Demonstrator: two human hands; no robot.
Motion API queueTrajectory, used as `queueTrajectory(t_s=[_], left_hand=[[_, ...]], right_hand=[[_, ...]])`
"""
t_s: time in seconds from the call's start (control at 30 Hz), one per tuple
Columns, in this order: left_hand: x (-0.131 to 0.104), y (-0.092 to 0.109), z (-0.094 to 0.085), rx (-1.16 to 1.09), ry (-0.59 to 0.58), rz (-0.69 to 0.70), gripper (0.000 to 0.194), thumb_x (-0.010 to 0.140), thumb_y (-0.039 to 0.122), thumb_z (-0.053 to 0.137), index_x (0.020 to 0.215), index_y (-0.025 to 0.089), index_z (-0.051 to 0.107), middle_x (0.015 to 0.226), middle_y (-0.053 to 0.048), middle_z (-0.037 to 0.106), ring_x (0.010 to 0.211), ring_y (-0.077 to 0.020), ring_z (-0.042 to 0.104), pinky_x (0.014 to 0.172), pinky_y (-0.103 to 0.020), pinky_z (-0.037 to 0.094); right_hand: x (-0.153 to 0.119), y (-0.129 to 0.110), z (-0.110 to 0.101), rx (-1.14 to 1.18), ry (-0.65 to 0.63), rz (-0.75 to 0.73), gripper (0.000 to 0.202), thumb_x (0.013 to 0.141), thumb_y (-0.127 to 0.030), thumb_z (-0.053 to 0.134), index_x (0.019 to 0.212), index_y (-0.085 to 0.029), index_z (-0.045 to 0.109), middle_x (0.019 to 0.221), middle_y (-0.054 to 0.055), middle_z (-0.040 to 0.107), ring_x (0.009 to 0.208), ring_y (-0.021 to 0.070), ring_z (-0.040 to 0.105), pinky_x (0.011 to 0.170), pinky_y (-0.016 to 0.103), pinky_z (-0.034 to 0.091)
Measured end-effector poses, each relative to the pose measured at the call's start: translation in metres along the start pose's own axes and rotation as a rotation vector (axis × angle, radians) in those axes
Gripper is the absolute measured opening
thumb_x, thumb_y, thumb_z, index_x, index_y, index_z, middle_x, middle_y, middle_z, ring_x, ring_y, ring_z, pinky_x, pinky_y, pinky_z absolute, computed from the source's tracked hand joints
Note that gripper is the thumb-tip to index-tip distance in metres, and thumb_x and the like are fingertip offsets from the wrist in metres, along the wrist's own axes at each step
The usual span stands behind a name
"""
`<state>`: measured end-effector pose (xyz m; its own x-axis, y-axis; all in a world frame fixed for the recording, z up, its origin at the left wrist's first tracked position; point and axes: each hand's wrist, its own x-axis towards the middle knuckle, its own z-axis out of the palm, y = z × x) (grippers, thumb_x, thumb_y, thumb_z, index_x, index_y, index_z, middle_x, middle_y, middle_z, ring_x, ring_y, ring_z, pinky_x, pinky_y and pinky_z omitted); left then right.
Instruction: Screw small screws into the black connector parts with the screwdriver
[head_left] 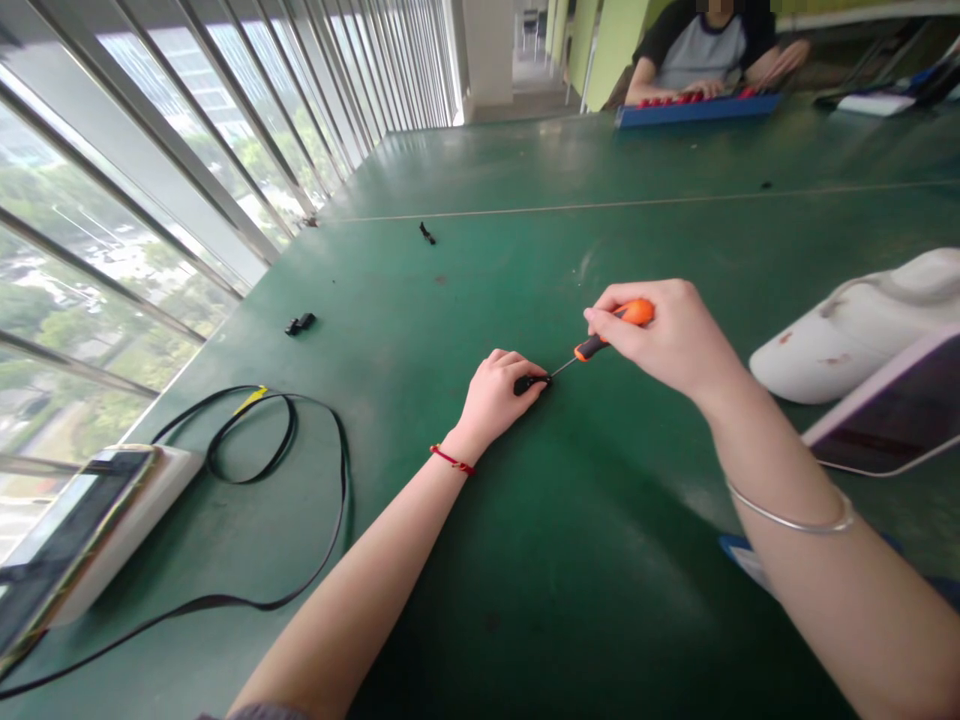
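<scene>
My left hand rests low over the green table, its fingers closed on a small black part. Above and to the right, my right hand grips a screwdriver with an orange and dark handle. The thin metal shaft slants down to the left, and its tip meets the black part or lies right beside it; the exact contact is too small to tell.
Two small black pieces lie on the green table. A cable loops at left beside a device. At right are a white object and a tablet-like panel. Across sits a person behind a blue tray.
</scene>
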<state>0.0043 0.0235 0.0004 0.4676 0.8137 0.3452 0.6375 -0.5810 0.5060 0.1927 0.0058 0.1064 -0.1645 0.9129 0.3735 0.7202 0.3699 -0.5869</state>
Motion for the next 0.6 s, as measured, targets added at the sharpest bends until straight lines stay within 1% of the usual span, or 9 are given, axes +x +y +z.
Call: queueTrajectory(t_s=[0.1,0.23,0.3,0.33,0.37,0.43,0.47,0.57,0.6], left_hand=[[0.000,0.000,0.000,0.008,0.002,-0.021,0.014,0.081,0.025,0.058,0.091,0.021,0.068,0.091,-0.003,0.066,0.090,-0.0203,0.053,0.083,-0.034,0.044],[0.000,-0.001,0.000,0.030,0.025,-0.096,0.012,0.076,0.025,0.063,0.086,0.020,0.067,0.088,-0.003,0.064,0.088,-0.0205,0.053,0.081,-0.035,0.042],[0.001,-0.002,0.000,0.012,0.021,-0.112,0.011,0.075,0.026,0.064,0.084,0.020,0.067,0.087,-0.002,0.064,0.087,-0.0205,0.053,0.081,-0.035,0.042],[0.001,-0.003,0.000,-0.002,0.018,-0.114,0.011,0.075,0.026,0.064,0.084,0.021,0.067,0.087,-0.002,0.064,0.087,-0.0204,0.053,0.081,-0.035,0.042],[0.001,-0.003,0.000,-0.015,0.014,-0.116,0.011,0.076,0.026,0.064,0.084,0.021,0.067,0.087,-0.002,0.064,0.087,-0.0203,0.053,0.081,-0.035,0.042],[0.001,-0.004,0.000,-0.034,0.007,-0.117,0.012,0.077,0.026,0.063,0.086,0.022,0.068,0.088,-0.001,0.065,0.087,-0.0200,0.053,0.081,-0.035,0.041],[0.001,-0.005,0.000,-0.039,0.005,-0.119,0.012,0.077,0.026,0.063,0.087,0.022,0.068,0.088,-0.001,0.065,0.087,-0.0199,0.054,0.082,-0.035,0.041],[0.001,-0.005,0.000,-0.044,-0.002,-0.123,0.012,0.078,0.027,0.062,0.087,0.023,0.069,0.089,-0.001,0.065,0.088,-0.0199,0.054,0.083,-0.035,0.041],[0.001,-0.005,0.000,-0.044,-0.003,-0.124,0.013,0.078,0.028,0.062,0.087,0.023,0.069,0.089,-0.001,0.065,0.088,-0.0200,0.055,0.083,-0.035,0.041]], right_hand=[[0.000,0.001,0.000,-0.015,-0.010,-0.004,0.026,0.080,-0.037,0.054,0.060,-0.021,0.059,0.058,0.001,0.060,0.056,0.0147,0.050,0.055,0.028,0.034],[-0.001,0.000,-0.001,-0.027,-0.019,-0.003,0.034,0.084,-0.045,0.049,0.061,-0.021,0.058,0.059,0.002,0.060,0.057,0.0150,0.051,0.057,0.028,0.035],[-0.002,-0.001,-0.001,-0.012,-0.017,0.003,0.023,0.082,-0.038,0.051,0.069,-0.021,0.059,0.065,0.001,0.062,0.059,0.0148,0.052,0.058,0.027,0.037],[-0.003,-0.002,-0.001,-0.009,-0.009,0.005,0.014,0.079,-0.034,0.054,0.076,-0.021,0.058,0.067,0.001,0.062,0.060,0.0146,0.053,0.058,0.026,0.037],[-0.003,-0.002,-0.001,-0.013,0.004,0.008,0.011,0.076,-0.029,0.057,0.084,-0.022,0.057,0.069,0.000,0.061,0.060,0.0146,0.053,0.058,0.026,0.037],[-0.003,-0.004,-0.001,-0.038,0.025,0.006,0.026,0.070,-0.024,0.060,0.095,-0.022,0.054,0.071,-0.001,0.060,0.061,0.0150,0.053,0.057,0.025,0.037],[-0.003,-0.005,-0.001,-0.055,0.024,0.000,0.027,0.069,-0.025,0.061,0.095,-0.022,0.054,0.071,-0.001,0.060,0.061,0.0151,0.053,0.057,0.026,0.036],[0.001,-0.008,-0.002,-0.107,0.002,-0.007,0.011,0.077,-0.033,0.056,0.080,-0.023,0.056,0.063,-0.001,0.057,0.055,0.0138,0.049,0.054,0.026,0.033],[0.003,-0.010,-0.003,-0.127,-0.008,-0.004,0.016,0.080,-0.036,0.052,0.073,-0.022,0.055,0.059,-0.001,0.055,0.052,0.0132,0.046,0.053,0.026,0.031]])
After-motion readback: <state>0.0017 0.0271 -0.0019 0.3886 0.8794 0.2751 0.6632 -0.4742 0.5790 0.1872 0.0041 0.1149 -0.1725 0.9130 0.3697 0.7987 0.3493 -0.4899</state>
